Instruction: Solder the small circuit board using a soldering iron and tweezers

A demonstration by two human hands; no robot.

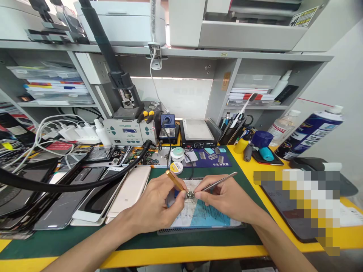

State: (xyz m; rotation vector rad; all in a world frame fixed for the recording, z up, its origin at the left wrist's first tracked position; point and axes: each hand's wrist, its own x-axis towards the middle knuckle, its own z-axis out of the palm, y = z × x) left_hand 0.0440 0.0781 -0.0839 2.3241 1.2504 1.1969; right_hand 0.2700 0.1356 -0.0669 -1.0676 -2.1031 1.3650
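My left hand (154,206) grips a soldering iron (174,180) with a gold-coloured handle, its tip pointing down at a small metal part (190,195). My right hand (224,196) pinches metal tweezers (219,182) whose tips meet the same small part. The part lies on an opened phone (198,215) with a pale blue inside, resting on a dark green mat (85,238). Both hands are close together over the phone's upper end.
Several phones (85,192) lie stacked at the left, crossed by a thick black hose (70,184). A soldering station (129,131), a heating plate (197,133), solder wire spool (178,153), pen holder (232,132), bottles and a spray can (310,130) line the back. A black tablet (289,211) lies right.
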